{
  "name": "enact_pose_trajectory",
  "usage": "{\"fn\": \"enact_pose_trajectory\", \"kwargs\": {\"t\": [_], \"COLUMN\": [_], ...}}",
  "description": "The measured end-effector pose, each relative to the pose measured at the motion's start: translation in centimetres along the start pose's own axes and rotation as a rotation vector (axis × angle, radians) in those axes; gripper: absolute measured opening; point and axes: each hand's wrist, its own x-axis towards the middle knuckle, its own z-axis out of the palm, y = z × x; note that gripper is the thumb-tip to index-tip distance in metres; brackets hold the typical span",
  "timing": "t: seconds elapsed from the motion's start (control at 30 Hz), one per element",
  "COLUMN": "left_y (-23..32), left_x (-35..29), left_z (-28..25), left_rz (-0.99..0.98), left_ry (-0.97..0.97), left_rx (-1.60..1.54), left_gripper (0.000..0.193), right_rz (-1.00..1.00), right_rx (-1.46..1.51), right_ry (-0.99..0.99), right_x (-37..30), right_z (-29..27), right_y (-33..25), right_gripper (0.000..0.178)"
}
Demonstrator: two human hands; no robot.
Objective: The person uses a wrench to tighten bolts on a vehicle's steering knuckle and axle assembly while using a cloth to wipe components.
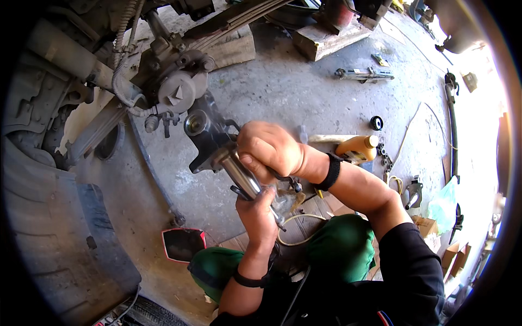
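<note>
A dark cast metal part [205,142] with a round socket and a polished cylindrical shaft [242,176] is held up in front of me, tilted. My left hand [256,214] is closed around the shaft's near end, thumb along it. Above it, my right hand [269,149] is a fist against the part's right side; a dark bent metal piece [288,181] sticks out below that fist. The fingers hide much of what they grip. Just beyond the part hangs the vehicle's dusty axle assembly [176,92] with a round cap and corrugated hose.
A yellow bottle [356,149], a black ring [376,123] and several nuts [385,155] lie to the right. Farther off are a metal jack-like tool [364,74] and a wooden block [329,41]. A red-edged tray [184,244] sits by my left knee. A vehicle panel [60,239] stands left.
</note>
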Motion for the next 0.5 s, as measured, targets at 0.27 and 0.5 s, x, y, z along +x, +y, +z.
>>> {"fn": "enact_pose_trajectory", "kwargs": {"t": [0.27,0.5], "left_y": [0.0,0.4], "left_x": [-0.5,-0.2], "left_z": [0.1,-0.3], "left_rz": [-0.015,-0.012], "left_ry": [0.036,0.014], "left_rx": [0.120,0.086], "left_gripper": [0.016,0.018], "right_rz": [0.922,0.562], "right_rx": [-0.084,-0.615], "right_ry": [-0.021,-0.731], "right_x": [11.7,13.3], "right_z": [1.2,2.5], "right_y": [3.6,11.4], "right_gripper": [0.023,0.031]}}
